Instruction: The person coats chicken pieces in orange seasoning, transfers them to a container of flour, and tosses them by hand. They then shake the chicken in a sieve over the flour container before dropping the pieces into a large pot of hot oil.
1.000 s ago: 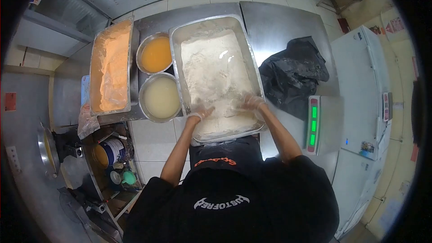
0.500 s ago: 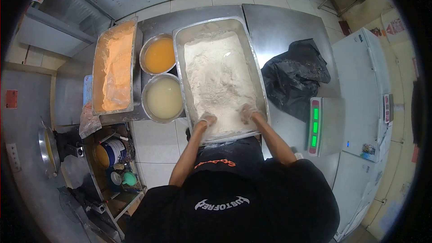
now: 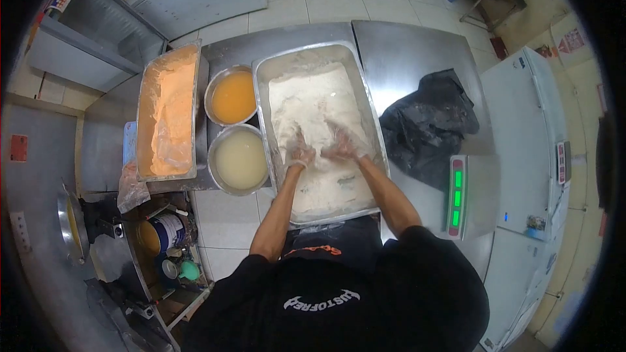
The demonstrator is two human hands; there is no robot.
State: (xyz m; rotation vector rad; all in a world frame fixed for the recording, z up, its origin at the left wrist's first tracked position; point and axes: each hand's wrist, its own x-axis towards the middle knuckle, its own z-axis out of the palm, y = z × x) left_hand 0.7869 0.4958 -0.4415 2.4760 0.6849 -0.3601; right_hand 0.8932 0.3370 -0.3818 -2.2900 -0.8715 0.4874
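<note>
A deep metal tray point(image 3: 264, 107) holds a thick layer of white powder point(image 3: 313, 101). In its middle, my left hand point(image 3: 300, 150) rests in the powder with its fingers apart. To its right, my right hand point(image 3: 342, 143) touches the powder too, fingers spread and slightly blurred. Both hands look covered by thin clear gloves dusted white. Left of the tray stand a bowl of orange liquid point(image 3: 233, 96) and, nearer me, a bowl of pale liquid point(image 3: 239, 160).
A long tray of orange powder point(image 3: 173, 114) is at the left. Right of the white powder lie a black plastic bag point(image 3: 427, 120) and a scale with a green display point(image 3: 458, 197). Below left, a shelf holds a tub point(image 3: 166, 231).
Both hands have moved forward from the tray's near end to its middle and closer together. The powder at the near end now looks flatter. The whole view has shifted slightly.
</note>
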